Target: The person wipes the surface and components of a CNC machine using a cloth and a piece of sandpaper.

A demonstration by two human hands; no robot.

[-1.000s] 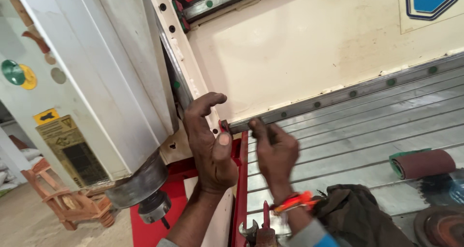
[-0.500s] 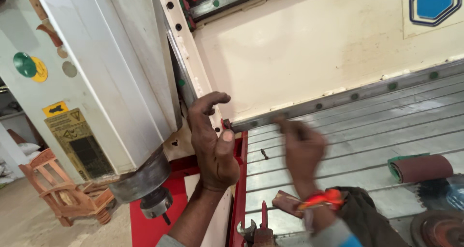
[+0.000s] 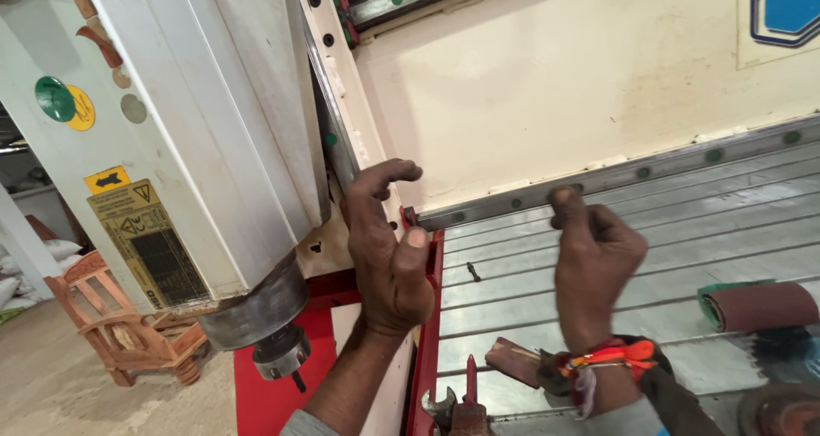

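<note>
Right hand [image 3: 594, 252] lifted off slotted bed [image 3: 683, 231], left hand [image 3: 389, 248] unmoved

This is a woodworking or fabrication workshop. A large white machine head [image 3: 196, 120] with warning stickers dominates, its steel spindle [image 3: 260, 321] hanging at the bottom. Just right of it stretches a slotted grey metal bed [image 3: 649, 257], edged by a bolted guide rail [image 3: 615, 175]. On that bed lie a sandpaper roll [image 3: 756, 304] and hand tools [image 3: 457, 402]. Left of the machine, a carved wooden chair [image 3: 124, 329] stands on the dusty concrete floor [image 3: 60, 385].
</note>
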